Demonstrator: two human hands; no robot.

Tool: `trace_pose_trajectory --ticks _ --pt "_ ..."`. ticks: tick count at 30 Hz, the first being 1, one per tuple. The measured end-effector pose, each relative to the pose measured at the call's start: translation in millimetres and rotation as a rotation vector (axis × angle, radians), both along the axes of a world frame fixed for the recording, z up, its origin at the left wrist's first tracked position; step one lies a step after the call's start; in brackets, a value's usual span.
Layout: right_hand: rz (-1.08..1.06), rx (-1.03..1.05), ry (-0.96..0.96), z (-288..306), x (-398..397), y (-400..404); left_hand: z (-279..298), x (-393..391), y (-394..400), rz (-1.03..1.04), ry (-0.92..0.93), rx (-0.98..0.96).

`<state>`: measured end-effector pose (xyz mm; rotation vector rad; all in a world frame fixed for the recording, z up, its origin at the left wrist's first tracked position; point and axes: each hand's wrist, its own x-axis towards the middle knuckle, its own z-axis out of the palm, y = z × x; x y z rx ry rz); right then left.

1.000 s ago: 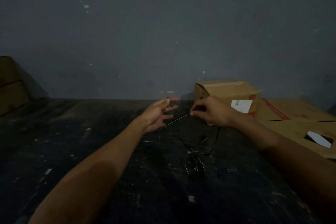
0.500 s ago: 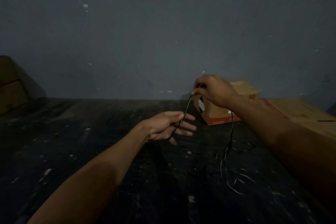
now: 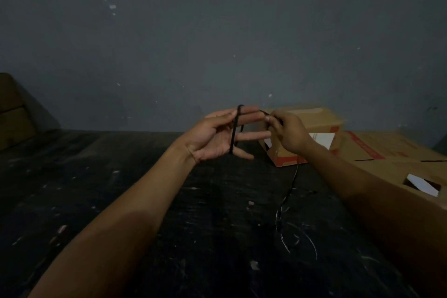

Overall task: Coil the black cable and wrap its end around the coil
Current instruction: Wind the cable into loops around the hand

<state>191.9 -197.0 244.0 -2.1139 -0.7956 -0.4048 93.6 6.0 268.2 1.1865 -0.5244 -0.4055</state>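
A thin black cable [image 3: 234, 133] loops over the fingers of my left hand [image 3: 219, 136], which is held up palm toward me with fingers spread. The strands cross the palm from the index finger down to the heel of the hand. My right hand [image 3: 286, 132] pinches the cable just right of the left fingertips. From the right hand the cable's free length [image 3: 289, 191] hangs down and trails in loose curves on the dark floor [image 3: 169, 237].
A small cardboard box [image 3: 312, 116] with a red band stands behind my right hand against the grey wall. Flattened cardboard [image 3: 396, 152] lies to the right. Another brown box [image 3: 12, 113] sits at the far left edge.
My left hand rose and turned palm toward me, and the cable now wraps over its fingers. My right hand came lower and left, close to the left fingertips.
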Motion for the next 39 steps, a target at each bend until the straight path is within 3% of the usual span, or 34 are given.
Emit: trace_pose_trajectory --ticks 9,14,24,30,36,39 --pt "0.153 -0.130 0.145 -35.3 -30.7 34.0 14.7 8.8 7.5 0.128 0.007 -0.104" --pt "0.287 -0.201 0.170 -42.4 -57.2 50.6 14.5 13.4 14.2 0.343 0.060 -0.175" --pt "0.347 -0.480 0.093 -9.3 -78.5 53.4 -20.1 16.5 29.8 0.586 0.089 -0.039" --pt "0.255 -0.568 -0.056 22.8 -64.8 48.2 -40.0 16.8 16.5 0.607 0.075 0.220" --pt "0.085 -0.627 -0.114 54.3 -37.0 32.1 -35.4 2.7 15.0 0.410 0.110 0.627" --pt "0.105 -0.592 -0.111 61.7 -32.7 24.9 -31.9 -2.6 19.2 0.222 0.121 0.705"
